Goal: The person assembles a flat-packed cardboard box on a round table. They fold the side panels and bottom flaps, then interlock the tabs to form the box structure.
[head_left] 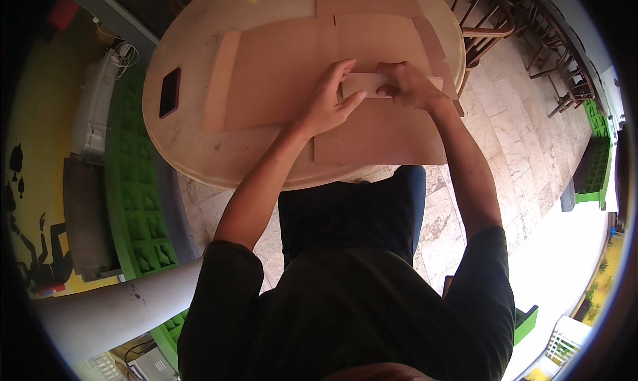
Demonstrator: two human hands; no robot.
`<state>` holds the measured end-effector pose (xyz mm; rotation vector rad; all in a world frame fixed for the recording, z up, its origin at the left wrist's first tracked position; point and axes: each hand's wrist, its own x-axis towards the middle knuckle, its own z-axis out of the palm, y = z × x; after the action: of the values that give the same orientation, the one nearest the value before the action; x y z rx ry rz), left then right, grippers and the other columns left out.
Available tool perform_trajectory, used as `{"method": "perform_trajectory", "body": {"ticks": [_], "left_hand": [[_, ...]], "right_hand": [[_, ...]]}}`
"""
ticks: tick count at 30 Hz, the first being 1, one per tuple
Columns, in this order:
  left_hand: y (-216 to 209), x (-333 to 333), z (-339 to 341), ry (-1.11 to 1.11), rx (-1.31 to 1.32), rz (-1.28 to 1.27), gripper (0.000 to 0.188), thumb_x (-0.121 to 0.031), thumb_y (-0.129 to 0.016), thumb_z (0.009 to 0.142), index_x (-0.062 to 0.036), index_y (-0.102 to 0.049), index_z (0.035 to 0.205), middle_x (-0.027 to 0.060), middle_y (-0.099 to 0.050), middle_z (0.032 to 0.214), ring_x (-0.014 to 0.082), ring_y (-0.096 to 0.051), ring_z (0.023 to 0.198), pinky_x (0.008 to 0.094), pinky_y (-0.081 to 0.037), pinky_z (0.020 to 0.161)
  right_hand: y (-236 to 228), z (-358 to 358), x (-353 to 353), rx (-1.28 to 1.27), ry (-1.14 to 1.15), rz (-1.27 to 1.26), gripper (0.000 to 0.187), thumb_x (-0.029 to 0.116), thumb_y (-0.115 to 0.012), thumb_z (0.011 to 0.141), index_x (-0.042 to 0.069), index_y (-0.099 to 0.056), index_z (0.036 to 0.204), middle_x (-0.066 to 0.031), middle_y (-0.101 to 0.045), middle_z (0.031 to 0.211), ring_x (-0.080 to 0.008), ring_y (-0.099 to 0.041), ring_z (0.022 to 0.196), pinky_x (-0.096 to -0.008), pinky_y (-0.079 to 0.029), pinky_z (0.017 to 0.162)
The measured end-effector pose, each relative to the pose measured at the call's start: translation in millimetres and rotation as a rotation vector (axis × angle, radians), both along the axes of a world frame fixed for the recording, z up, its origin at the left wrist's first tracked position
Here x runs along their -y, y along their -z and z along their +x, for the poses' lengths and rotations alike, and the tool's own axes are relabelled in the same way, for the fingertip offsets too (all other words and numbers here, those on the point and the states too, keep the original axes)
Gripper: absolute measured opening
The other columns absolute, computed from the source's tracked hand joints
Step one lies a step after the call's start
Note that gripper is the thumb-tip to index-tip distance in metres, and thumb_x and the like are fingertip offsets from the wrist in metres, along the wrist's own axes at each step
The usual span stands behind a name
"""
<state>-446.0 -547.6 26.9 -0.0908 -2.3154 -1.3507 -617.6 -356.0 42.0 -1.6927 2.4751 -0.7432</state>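
Note:
A large flattened piece of brown cardboard [272, 75] with creased panels and flaps lies on the round table [189, 69]. Across its right part rests a paler narrow strip of cardboard [362, 83]. My left hand [329, 100] is at the strip's left end, thumb and fingers spread apart. My right hand [411, 87] is over the strip farther right, its fingers bent and the thumb pressed in against it. My right palm and fingers hide part of the strip.
A dark phone [170, 93] lies near the table's left edge. Wooden chairs [488, 30] stand beyond the table on the right. A green lattice structure [136, 182] runs along the left, and a tiled floor [512, 128] extends to the right.

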Motion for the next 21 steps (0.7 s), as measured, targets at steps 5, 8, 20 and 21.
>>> {"method": "perform_trajectory", "body": {"ticks": [5,8,20,21], "left_hand": [[-23.2,-1.2,19.4,-0.183,0.055,-0.627,0.058,-0.016,-0.082,0.089,0.0,-0.059,0.139,0.0224,-0.06,0.131,0.0395,-0.06,0.123,0.0468,-0.052,0.106],[-35.6,-12.7,13.0,-0.135,0.09,-0.672,0.036,-0.018,-0.079,0.091,0.0021,-0.07,0.121,0.022,-0.066,0.12,0.0398,-0.063,0.115,0.0486,-0.052,0.103],[6.2,-21.8,-28.1,-0.321,0.103,-0.257,0.014,-0.008,-0.074,0.094,0.0022,-0.067,0.088,0.0205,-0.061,0.087,0.0437,-0.062,0.09,0.0502,-0.05,0.084],[10.4,-20.8,-30.1,-0.331,0.027,-0.335,0.011,-0.006,-0.073,0.094,0.002,-0.068,0.09,0.0203,-0.061,0.089,0.0433,-0.061,0.09,0.0505,-0.05,0.084]], "right_hand": [[-41.1,-3.5,-25.1,-0.038,0.153,-0.205,0.018,0.002,-0.077,0.084,0.006,-0.075,0.101,-0.0177,-0.074,0.105,-0.0409,-0.068,0.107,-0.0471,-0.055,0.088],[-44.6,-3.9,-43.7,-0.084,0.174,-0.277,0.014,-0.002,-0.074,0.082,0.005,-0.072,0.093,-0.0135,-0.073,0.095,-0.0383,-0.069,0.099,-0.0452,-0.055,0.082],[26.7,48.9,-91.3,-0.264,0.164,-0.221,0.018,-0.001,-0.07,0.074,0.005,-0.07,0.092,-0.0072,-0.074,0.111,-0.0282,-0.065,0.116,-0.044,-0.053,0.099],[25.9,49.8,-90.7,-0.269,0.165,-0.201,0.019,0.0,-0.071,0.075,0.004,-0.071,0.093,-0.0078,-0.074,0.113,-0.028,-0.065,0.118,-0.0436,-0.053,0.099]]}}
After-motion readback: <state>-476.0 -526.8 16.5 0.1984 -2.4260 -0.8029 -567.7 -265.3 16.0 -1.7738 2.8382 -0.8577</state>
